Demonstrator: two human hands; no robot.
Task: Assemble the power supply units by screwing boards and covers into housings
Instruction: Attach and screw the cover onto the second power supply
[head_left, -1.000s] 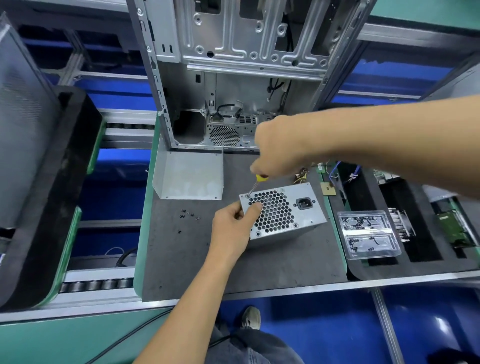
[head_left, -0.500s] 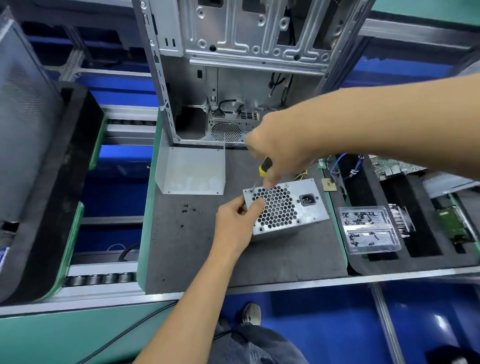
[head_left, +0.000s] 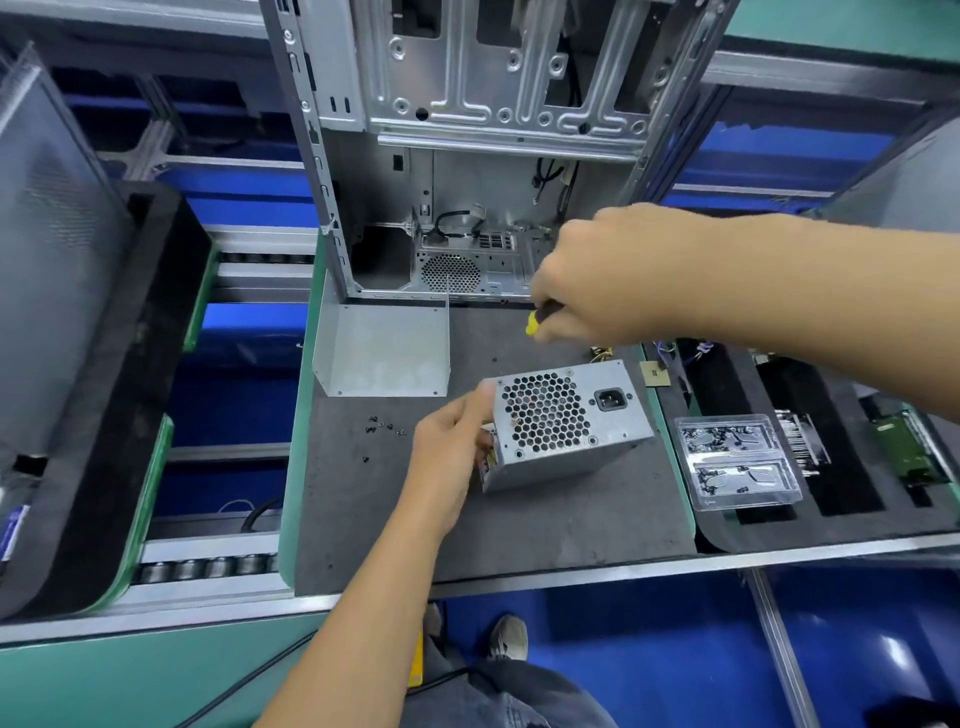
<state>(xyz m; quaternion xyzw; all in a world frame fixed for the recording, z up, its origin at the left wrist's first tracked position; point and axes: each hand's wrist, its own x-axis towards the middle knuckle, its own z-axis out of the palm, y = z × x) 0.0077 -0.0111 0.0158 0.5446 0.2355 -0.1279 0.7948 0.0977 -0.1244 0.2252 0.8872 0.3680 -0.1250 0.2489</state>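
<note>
Right hand (head_left: 587, 275) lifted screwdriver (head_left: 537, 319) away

A grey mat (head_left: 519, 519) covers a green-edged pallet (head_left: 291, 467) on a roller conveyor (head_left: 208, 569) with an aluminium rail (head_left: 623, 571) along its near edge. The floor (head_left: 649, 649) below is glossy blue and catches glare from overhead light. Black foam trays (head_left: 130, 415) sit on neighbouring pallets to either side. A green panel (head_left: 104, 686) runs along the front.
</note>
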